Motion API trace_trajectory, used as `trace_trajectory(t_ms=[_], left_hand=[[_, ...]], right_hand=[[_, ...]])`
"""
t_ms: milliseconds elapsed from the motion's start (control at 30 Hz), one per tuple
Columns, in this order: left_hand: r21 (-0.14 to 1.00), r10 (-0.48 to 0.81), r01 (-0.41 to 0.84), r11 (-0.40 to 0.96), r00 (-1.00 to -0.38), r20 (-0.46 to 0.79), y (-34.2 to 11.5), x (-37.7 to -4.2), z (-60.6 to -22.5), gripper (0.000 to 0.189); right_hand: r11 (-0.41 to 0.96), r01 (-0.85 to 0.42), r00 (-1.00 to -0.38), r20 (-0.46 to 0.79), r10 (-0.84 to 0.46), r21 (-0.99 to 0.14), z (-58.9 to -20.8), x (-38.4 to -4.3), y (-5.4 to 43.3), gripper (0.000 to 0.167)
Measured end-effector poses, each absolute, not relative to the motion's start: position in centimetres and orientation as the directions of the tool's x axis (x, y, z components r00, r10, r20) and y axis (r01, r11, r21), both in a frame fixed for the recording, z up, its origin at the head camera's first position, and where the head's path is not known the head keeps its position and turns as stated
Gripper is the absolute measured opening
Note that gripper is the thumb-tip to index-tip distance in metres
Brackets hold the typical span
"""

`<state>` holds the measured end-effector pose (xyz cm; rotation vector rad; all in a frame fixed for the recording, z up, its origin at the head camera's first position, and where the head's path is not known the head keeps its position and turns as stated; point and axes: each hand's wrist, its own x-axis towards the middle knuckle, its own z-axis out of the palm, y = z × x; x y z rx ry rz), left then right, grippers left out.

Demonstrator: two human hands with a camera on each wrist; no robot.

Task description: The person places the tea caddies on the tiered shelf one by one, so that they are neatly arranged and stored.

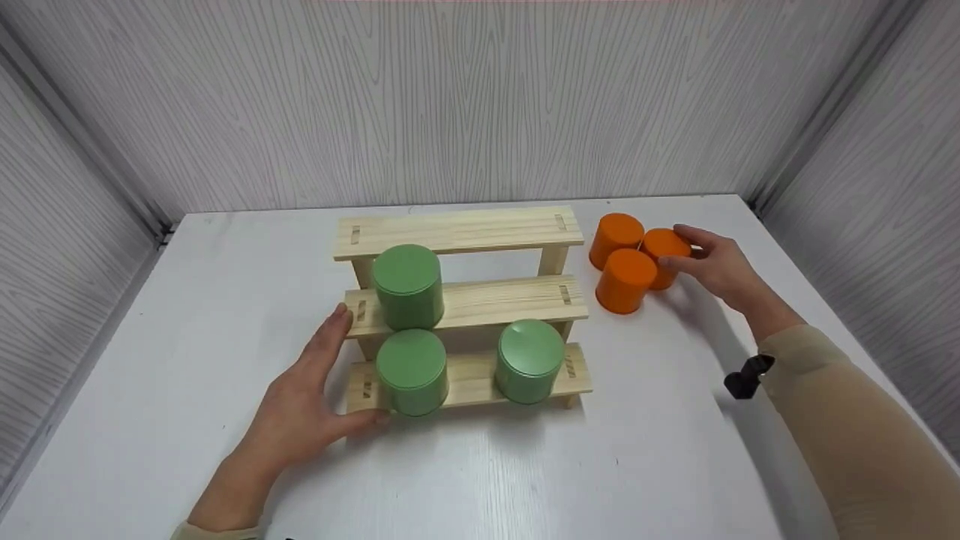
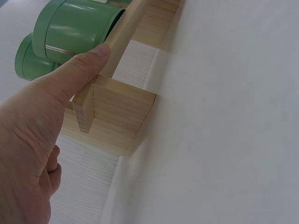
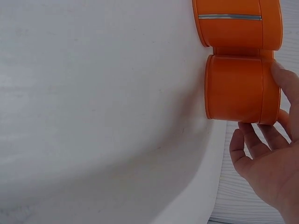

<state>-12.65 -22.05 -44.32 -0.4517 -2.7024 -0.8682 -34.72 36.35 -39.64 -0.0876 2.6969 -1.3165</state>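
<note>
Right grip [image 1: 716,266] pinches the outermost orange tin [image 1: 660,242], right of the rack [image 1: 450,231], thumb and fingers on opposing sides. Judged best: ease it away from the rack, as two more orange tins [image 1: 627,281] crowd its rack side. Left grip [image 1: 292,416], fingers extended, touches the rack's left end. Rack bears three green tins [image 1: 529,364]: two on its bottom step [image 1: 471,379], one on its middle step [image 1: 502,301]
</note>
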Motion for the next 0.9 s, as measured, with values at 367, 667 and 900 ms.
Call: trace_trajectory(t_ms=[367,667,900], left_hand=[[0.518,0.214,0.369,0.772,-0.918,0.335,-22.1,-12.7,-44.1,0.131],[0.516,0.211,0.365,0.775,-0.919,0.333,-22.1,-12.7,-44.0,0.132],[0.514,0.215,0.378,0.77,-0.912,0.349,-22.1,-12.6,-44.2,0.131]], right_hand=[[0.624,-0.002,-0.99,-0.085,-0.11,-0.781,-39.0,-34.2,36.8,0.087],[0.644,0.004,-0.991,-0.09,-0.101,-0.765,-37.7,-33.8,38.2,0.091],[0.67,-0.007,-0.994,-0.068,-0.085,-0.742,-36.2,-33.2,39.3,0.086]])
